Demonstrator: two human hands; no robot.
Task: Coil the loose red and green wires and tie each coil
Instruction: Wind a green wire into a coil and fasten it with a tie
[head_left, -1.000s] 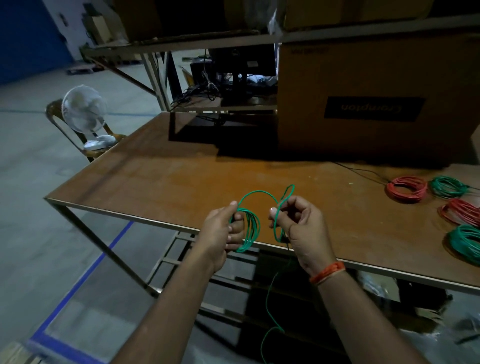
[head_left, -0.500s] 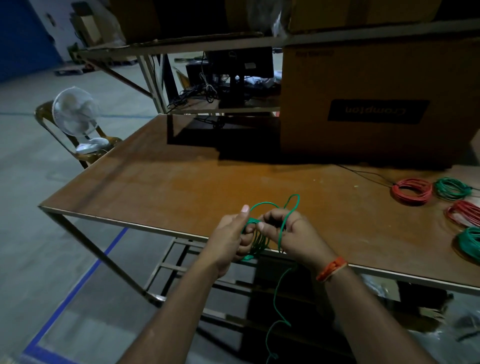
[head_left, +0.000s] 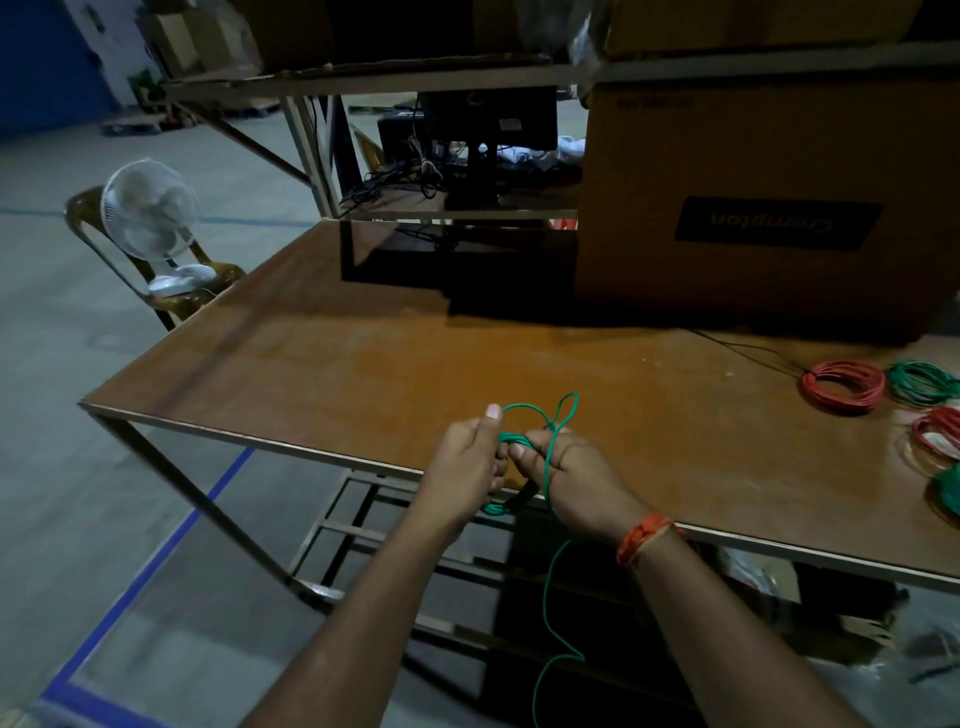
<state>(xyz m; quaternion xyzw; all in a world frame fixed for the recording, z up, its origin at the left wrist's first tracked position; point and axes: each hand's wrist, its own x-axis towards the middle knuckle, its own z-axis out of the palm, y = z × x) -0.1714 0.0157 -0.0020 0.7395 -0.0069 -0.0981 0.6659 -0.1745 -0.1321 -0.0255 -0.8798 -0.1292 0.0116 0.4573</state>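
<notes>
Over the table's near edge, my left hand (head_left: 470, 460) grips a small coil of green wire (head_left: 514, 441), thumb pointing up. My right hand (head_left: 569, 475) is pressed close against it and pinches the same wire, with two loops (head_left: 563, 413) sticking up above the fingers. The loose tail (head_left: 548, 597) of this wire hangs down past my right wrist below the table. Most of the coil is hidden between my hands. Finished coils lie at the right: a red coil (head_left: 842, 387), a green coil (head_left: 922, 383), another red coil (head_left: 937, 434) and a green one (head_left: 950, 496) at the frame's edge.
The brown table (head_left: 363, 364) has a large cardboard box (head_left: 769, 208) at its back right, with a thin black cable (head_left: 748, 348) running from it. A white fan (head_left: 150, 218) sits on a chair to the left. Metal shelving with electronics stands behind.
My hands have come together from apart. The right hand has brought its wire loop over to the coil in the left hand. The hanging tail has shifted slightly.
</notes>
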